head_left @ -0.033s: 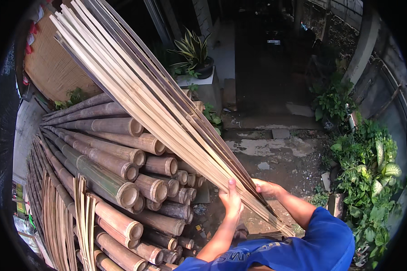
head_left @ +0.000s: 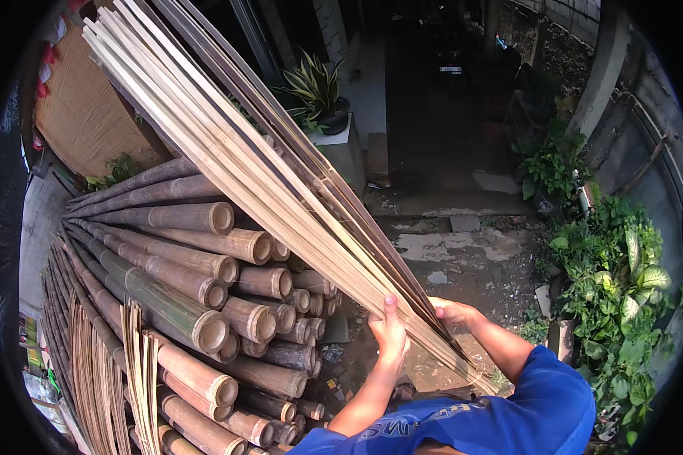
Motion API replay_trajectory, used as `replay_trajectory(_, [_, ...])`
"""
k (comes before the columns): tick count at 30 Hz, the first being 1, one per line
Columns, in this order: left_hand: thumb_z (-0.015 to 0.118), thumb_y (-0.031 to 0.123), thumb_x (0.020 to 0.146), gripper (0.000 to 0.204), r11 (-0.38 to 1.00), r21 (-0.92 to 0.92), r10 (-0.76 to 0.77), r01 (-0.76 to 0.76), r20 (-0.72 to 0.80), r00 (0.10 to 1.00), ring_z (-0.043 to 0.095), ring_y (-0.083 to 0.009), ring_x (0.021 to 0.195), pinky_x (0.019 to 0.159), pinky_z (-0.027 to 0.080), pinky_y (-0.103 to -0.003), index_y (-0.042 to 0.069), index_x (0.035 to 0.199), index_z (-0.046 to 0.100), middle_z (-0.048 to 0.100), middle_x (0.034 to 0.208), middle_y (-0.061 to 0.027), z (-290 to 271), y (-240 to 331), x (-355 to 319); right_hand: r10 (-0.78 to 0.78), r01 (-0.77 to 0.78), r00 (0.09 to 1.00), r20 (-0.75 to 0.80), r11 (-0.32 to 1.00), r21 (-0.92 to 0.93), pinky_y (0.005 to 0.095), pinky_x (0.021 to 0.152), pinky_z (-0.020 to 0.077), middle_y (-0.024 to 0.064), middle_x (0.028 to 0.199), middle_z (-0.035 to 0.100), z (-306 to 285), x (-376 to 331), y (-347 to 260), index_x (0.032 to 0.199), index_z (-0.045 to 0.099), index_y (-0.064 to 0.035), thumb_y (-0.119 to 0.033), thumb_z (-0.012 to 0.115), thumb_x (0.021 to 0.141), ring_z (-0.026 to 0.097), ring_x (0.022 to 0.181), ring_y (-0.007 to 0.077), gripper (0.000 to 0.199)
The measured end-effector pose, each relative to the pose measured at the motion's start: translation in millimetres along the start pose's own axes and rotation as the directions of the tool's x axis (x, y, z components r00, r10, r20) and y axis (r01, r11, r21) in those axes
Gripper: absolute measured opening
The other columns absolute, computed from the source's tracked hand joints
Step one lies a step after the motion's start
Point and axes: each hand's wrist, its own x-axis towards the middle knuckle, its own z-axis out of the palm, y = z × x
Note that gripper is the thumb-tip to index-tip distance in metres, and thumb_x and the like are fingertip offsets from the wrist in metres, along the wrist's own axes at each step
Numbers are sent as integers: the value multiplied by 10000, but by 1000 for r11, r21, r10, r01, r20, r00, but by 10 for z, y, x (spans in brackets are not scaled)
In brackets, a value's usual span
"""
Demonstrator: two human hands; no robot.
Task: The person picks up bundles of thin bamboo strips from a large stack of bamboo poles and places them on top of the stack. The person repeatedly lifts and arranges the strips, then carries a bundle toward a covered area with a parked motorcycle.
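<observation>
A long bundle of split bamboo strips [head_left: 273, 193], pale on one side and dark brown on the other, runs slantwise from the upper left down to my body. My left hand [head_left: 391, 331] is closed around the pale strips near their lower end, its thumb pointing up. On the other side, my right hand [head_left: 451, 312] grips the dark edge of the same bundle; some of its fingers are hidden behind the strips. The far ends fan out slightly above a stack of bamboo poles [head_left: 167, 292].
More thin strips [head_left: 140, 371] lean against the poles at lower left. A potted plant [head_left: 319, 95] stands on a pale block beyond the bundle. Leafy plants [head_left: 611, 280] line the wall at right. A concrete step [head_left: 463, 205] crosses the ground ahead.
The view has shifted slightly, so the background sits a little to the left. Both hands keep their hold on the bundle, and its strips look a bit more spread near the right hand.
</observation>
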Motion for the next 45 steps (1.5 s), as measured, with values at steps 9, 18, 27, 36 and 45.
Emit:
replay_trajectory(9, [746, 517, 948, 731, 968, 11, -247, 249, 187, 951, 635, -216, 1102, 939, 551, -386, -44, 1358, 519, 632, 1208, -126, 1628, -386, -145, 99, -249, 888, -448, 925, -288, 392, 1082, 453, 139, 1404, 611, -355, -1391, -806, 1500, 483, -3, -330, 915, 770, 554, 1280, 230, 909])
replay_trajectory(18, [730, 437, 987, 490, 763, 196, -639, 616, 82, 765, 678, -187, 792, 667, 576, -371, -20, 1146, 654, 702, 969, -113, 2554, -1732, 655, 81, -62, 895, -439, 996, 57, 469, 925, 596, 204, 1164, 716, -1845, -1781, -981, 1384, 554, 11, -291, 907, 710, 734, 984, 331, 819])
replay_trajectory(27, [678, 503, 998, 683, 728, 488, -609, 481, 138, 781, 559, -249, 1284, 1056, 478, -442, 37, 1455, 477, 622, 1342, -148, 3859, -3037, 2581, 258, -38, 796, -547, 924, 381, 482, 795, 609, 130, 942, 681, -3995, -1897, -1353, 1195, 652, -31, -337, 850, 714, 702, 865, 276, 603])
replay_trajectory(36, [632, 341, 1059, 456, 781, 246, -623, 574, 255, 739, 571, -237, 1236, 1054, 469, -439, 98, 1433, 537, 616, 1343, -69, 5204, -3752, 4298, 121, 152, 931, -345, 728, 668, 424, 732, 573, 118, 825, 605, -5176, -1710, -2262, 1186, 598, -40, -502, 754, 820, 638, 754, 251, 610])
replay_trajectory(45, [604, 451, 1057, 545, 604, 638, -780, 478, 348, 521, 624, -168, 1044, 843, 530, -350, 76, 1445, 524, 635, 1191, -57, 5821, -5463, 6769, 165, 199, 881, -443, 721, 664, 355, 636, 537, 50, 772, 576, -7268, -619, -3279, 1125, 604, -72, -574, 745, 764, 600, 679, 198, 634])
